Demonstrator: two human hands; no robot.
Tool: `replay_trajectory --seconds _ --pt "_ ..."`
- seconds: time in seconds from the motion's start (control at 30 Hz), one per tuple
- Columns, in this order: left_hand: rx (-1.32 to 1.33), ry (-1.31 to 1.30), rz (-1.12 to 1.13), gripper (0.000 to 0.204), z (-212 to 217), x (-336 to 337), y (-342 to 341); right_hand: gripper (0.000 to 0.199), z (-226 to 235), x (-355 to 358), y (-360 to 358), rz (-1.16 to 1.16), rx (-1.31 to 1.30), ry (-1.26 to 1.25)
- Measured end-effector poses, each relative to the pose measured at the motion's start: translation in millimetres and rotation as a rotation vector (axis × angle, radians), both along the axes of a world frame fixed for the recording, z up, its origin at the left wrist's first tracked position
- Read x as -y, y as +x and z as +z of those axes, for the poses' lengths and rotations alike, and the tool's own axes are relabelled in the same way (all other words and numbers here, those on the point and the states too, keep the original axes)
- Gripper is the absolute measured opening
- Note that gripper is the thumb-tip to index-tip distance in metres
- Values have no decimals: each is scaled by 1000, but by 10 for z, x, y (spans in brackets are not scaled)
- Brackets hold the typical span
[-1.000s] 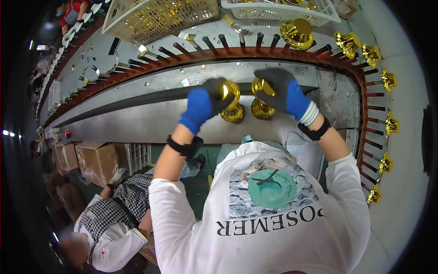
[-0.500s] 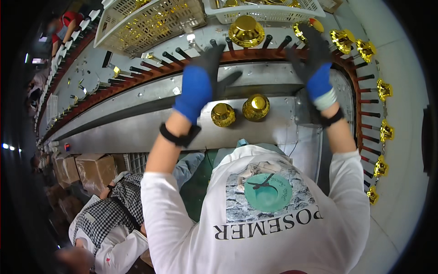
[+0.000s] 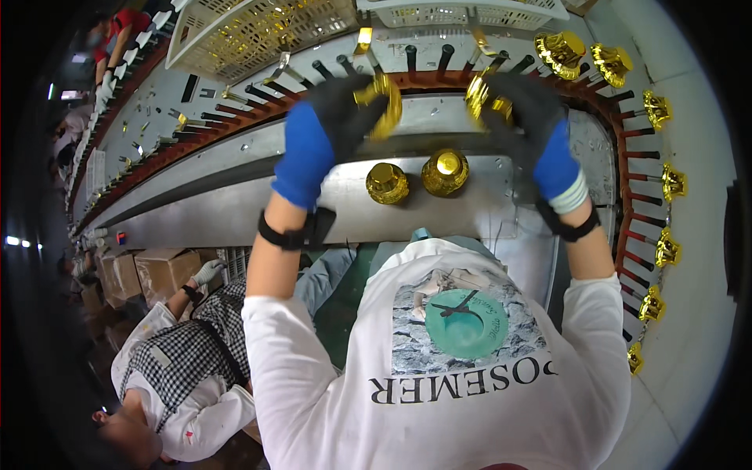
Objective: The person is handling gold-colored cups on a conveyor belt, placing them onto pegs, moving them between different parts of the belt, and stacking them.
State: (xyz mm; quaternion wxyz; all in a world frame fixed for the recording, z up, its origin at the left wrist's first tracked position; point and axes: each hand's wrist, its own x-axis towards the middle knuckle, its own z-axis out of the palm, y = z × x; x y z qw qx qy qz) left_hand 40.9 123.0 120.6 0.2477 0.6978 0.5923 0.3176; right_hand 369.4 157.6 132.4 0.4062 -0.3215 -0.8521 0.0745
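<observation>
A metal desk (image 3: 479, 210) runs across the middle of the frame in a dim workshop, with a reddish-brown rail (image 3: 429, 81) of dark-tipped pegs curving behind it and down the right side. At the upper left, a person in red (image 3: 125, 35) works by the far stretch of the rail. Below, at the left, cardboard boxes (image 3: 166, 270) stand above a co-worker in a checked apron (image 3: 188, 364). A cream basket (image 3: 262, 48) with gold pieces in it sits at the upper left of centre.

My left grip (image 3: 345, 113), in a black glove with a blue cuff, is closed around a shiny gold piece (image 3: 386, 108), just above centre. Below it, two gold cups (image 3: 388, 184) rest side by side on the desk. A white basket (image 3: 470, 14) is at the top edge. Right of centre, my right grip (image 3: 528, 110) holds another gold piece (image 3: 476, 95); its outline is blurred and partly behind my fingers, so I cannot tell its full shape. Flared gold fittings (image 3: 560, 55) line the rail from the upper right down the right side.
</observation>
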Motion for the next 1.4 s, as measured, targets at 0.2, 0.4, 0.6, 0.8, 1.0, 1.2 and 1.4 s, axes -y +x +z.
replay_trajectory --seconds 0.2,0.4,0.6,0.8,1.0,1.2,1.4 --pt "-387 -166 -71 53 -1244 570 101 70 -1409 413 -228 97 191 -344" --pt "-547 -105 -40 73 -1688 695 236 56 -1873 428 -348 -20 630 -454" --pt "-390 225 -108 70 -506 286 505 64 -351 99 195 -187 118 4" --pt "-353 532 -75 68 398 -904 1182 54 229 -1206 727 -474 156 283" --pt "-274 287 -78 65 5 -1303 1308 51 -105 -1262 565 -314 210 -57" --pt "-278 457 -40 45 280 -594 1202 44 -35 -845 566 -69 185 -18" --pt "-54 -387 -157 52 -351 841 1191 48 -246 345 698 -4 54 -289"
